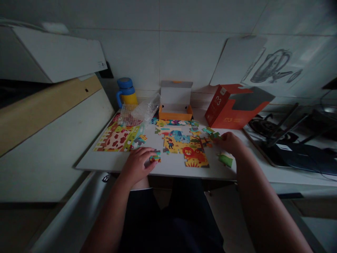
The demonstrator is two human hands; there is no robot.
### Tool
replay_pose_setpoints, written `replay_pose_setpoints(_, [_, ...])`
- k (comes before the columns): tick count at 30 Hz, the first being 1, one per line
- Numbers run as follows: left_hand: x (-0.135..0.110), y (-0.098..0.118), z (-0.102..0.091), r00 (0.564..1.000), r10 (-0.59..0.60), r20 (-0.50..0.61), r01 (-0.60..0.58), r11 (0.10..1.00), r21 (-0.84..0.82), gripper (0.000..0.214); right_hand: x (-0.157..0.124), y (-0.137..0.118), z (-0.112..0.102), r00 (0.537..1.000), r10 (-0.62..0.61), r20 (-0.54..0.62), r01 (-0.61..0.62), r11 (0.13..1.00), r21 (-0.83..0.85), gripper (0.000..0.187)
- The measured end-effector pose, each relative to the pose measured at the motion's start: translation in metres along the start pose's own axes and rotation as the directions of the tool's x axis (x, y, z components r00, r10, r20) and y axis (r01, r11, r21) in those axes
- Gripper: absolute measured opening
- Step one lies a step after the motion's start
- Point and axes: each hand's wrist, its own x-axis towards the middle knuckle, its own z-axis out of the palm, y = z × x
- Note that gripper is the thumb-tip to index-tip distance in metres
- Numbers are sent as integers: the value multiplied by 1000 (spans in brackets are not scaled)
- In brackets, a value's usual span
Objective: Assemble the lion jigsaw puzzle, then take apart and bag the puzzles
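A partly joined jigsaw puzzle (175,144) lies flat on the white tabletop, showing an elephant, a lion and a small figure on yellow ground. Left of it, my left hand (138,163) has its thumb and fingers closed about the edges of a multicoloured puzzle piece (155,156). On the right side, my right hand (230,142) pinches at a green puzzle piece (216,135), which its fingertips partly cover. Below that hand lies a loose green piece (225,160). Several more pieces lie round the joined part.
At the left lies a colourful picture sheet (116,137) with clear plastic packaging (143,110) over its far end. Behind stand a blue-and-yellow flask (129,95), an open orange box (175,114) and a red box (229,109). A gas stove (263,124) is at the right.
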Motion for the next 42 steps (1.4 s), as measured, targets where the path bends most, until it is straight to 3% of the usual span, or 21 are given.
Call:
replay_pose_setpoints(4, [-1,0,1,1000,-6,6,6,1000,2,22,-16,-6,-8,995,53,-79,-40,987,156,38])
replay_pose_setpoints(7, [-1,0,1,1000,-17,14,17,1000,5,22,-40,-29,-11,996,14,-91,15,948,317,41])
replay_pose_setpoints(10, [-1,0,0,1000,-24,15,24,1000,-1,22,-77,-69,-6,981,-160,110,78,843,533,45])
replay_pose_setpoints(13, [0,1,0,1000,-22,11,23,1000,-10,24,-114,-114,3,894,-354,276,114,774,623,39])
replay_pose_setpoints(16, [1,2,0,1000,-22,8,22,1000,-15,23,-140,-149,10,858,-438,267,203,767,608,31])
replay_pose_setpoints(19, [1,2,0,1000,-23,0,23,1000,-20,22,-150,-167,16,842,-490,227,298,772,562,25])
replay_pose_setpoints(24, [0,2,1,1000,-30,4,31,999,-23,20,-156,-169,27,845,-533,51,466,779,421,20])
replay_pose_setpoints(28, [0,1,1,999,-30,16,30,999,-17,21,-166,-166,34,759,-645,-89,642,717,272,23])
replay_pose_setpoints(33, [1,3,0,999,-23,27,23,1000,-12,21,-176,-162,36,646,-762,-45,756,631,173,30])
replay_pose_setpoints(42, [0,5,-1,998,-35,43,35,999,-2,21,-179,-161,35,617,-786,-20,778,607,164,31])
